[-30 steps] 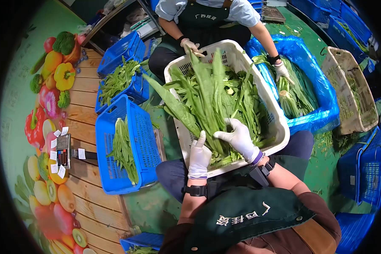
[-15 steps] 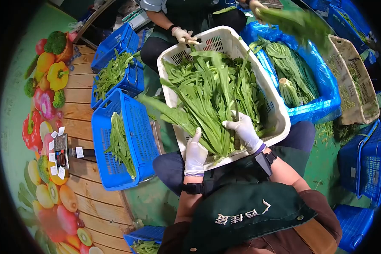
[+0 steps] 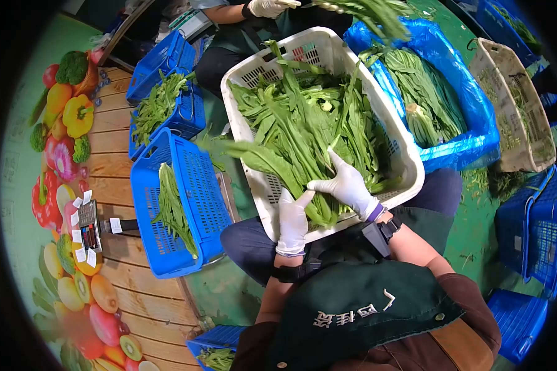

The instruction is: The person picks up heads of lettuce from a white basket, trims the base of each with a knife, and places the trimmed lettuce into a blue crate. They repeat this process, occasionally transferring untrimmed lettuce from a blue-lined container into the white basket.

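Note:
A white crate full of long leafy greens rests across my lap. My left hand, in a white glove, is closed round the lower end of a bunch near the crate's front left corner, its thumb on top. Close beside it, my gloved right hand grips the same bunch from the right, with thumb and forefinger stretched over the leaves. The remaining fingers of both hands are partly hidden. One long leaf sticks out over the crate's left rim.
A blue basket holding a few greens stands left, with another blue basket behind it. To the right are a blue-lined crate of bundled greens and a dirty beige crate. Opposite, a co-worker's gloved hand shows beside moving greens.
My right hand has shifted left, closer to my left hand, over the leaves. The co-worker's hands have moved up, and the greens being swung there have gone left.

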A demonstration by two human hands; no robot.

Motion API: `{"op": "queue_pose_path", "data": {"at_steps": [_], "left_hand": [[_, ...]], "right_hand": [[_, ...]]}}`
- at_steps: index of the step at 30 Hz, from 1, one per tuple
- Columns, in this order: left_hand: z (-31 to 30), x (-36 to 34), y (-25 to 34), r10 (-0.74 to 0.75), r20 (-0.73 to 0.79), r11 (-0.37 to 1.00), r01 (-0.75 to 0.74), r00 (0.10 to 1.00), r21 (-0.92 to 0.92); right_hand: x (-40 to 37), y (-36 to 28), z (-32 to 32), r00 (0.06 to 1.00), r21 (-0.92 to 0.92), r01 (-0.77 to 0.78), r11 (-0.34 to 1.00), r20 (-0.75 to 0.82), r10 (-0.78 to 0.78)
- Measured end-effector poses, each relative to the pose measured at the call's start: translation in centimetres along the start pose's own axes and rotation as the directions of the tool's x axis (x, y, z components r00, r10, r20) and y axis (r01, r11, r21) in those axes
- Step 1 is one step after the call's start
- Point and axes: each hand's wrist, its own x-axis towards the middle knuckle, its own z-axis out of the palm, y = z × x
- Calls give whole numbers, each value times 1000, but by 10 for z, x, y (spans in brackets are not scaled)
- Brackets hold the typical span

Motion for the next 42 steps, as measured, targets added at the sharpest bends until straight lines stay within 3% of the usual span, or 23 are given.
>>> {"op": "queue_pose_path", "data": {"at_steps": [1, 3, 4, 5, 7, 8, 9, 11, 13, 15, 17, 19, 21, 22, 23, 26, 28, 32, 34, 35, 37, 41, 42], "left_hand": [[0, 1, -1, -2, 0, 1000, 2, 1000, 2], [-2, 4, -3, 59, -200, 992, -80, 978, -97], [-13, 6, -7, 78, -213, 997, -78, 974, 9], [-13, 6, -7, 77, -212, 997, -76, 974, 11], [-11, 8, -6, 103, -249, 995, -97, 963, 40], [-2, 6, 1, 140, -233, 977, -97, 962, 190], [-23, 16, -26, 272, -161, 897, -190, 949, 399], [1, 8, -1, 121, 50, 981, -127, 991, 144], [2, 9, 5, 85, 44, 991, -89, 995, 102], [-2, 9, 7, 52, 34, 997, -54, 998, 59], [-9, 7, 5, -24, -32, 985, 18, 999, -172], [-9, 10, -3, 57, -33, 991, -60, 998, -117], [-9, 9, -12, 71, -50, 976, -59, 996, 211], [-7, 8, -12, 113, -35, 886, -84, 993, 456], [-2, 6, -13, 186, 13, 855, -168, 982, 491], [7, 5, -8, 122, -38, 960, -108, 992, 260], [0, 8, -5, 40, -37, 993, -36, 999, 112], [-6, 9, -4, -3, -75, 997, 10, 997, 83], [1, 7, -2, 69, -48, 970, -56, 996, 237], [-4, 13, -4, 116, 25, 893, -115, 993, 435], [3, 8, 6, 5, 54, 970, -18, 999, 242], [2, 3, 4, 27, 128, 967, -58, 991, 248], [-7, 11, -8, 26, 16, 953, -29, 1000, 302]], "right_hand": [[3, 9, 5, 1000, 78, 9, 997, -2, -9], [8, 28, 14, 1000, 413, -3, 911, -16, 11], [3, 13, 6, 989, 569, -146, 809, 68, 131], [0, 8, 0, 989, 570, -147, 808, 67, 133], [-3, 5, -6, 918, 587, -393, 707, 205, 341], [-3, 13, 0, 926, 642, -372, 670, 215, 309], [-4, 17, 8, 926, 642, -374, 669, 217, 309], [-6, 21, 22, 979, 672, -157, 724, 12, 201], [-6, 21, 16, 985, 695, -153, 702, 48, 167], [-8, 9, 0, 940, 665, -334, 668, 179, 291], [-4, 10, -6, 926, 687, -370, 625, 217, 309], [-5, -5, -7, 967, 691, -238, 683, 105, 231], [0, 6, 7, 992, 638, -123, 760, 46, 121], [5, 4, 14, 995, 345, 76, 935, -94, -47], [1, 5, 9, 1000, 372, 31, 928, -13, -28], [3, 8, 11, 999, 517, -53, 855, 30, 44], [-2, 9, 9, 987, 731, -159, 663, 113, 112], [-8, -5, -8, 939, 671, -343, 658, 226, 258], [-7, -7, -7, 940, 646, -340, 683, 216, 264], [-6, -7, -6, 941, 618, -338, 710, 206, 268], [-5, -2, -2, 951, 646, -309, 698, 189, 245], [-4, 18, 11, 975, 699, -212, 683, 109, 192], [-3, 23, 14, 982, 695, -178, 696, 78, 172]]}}
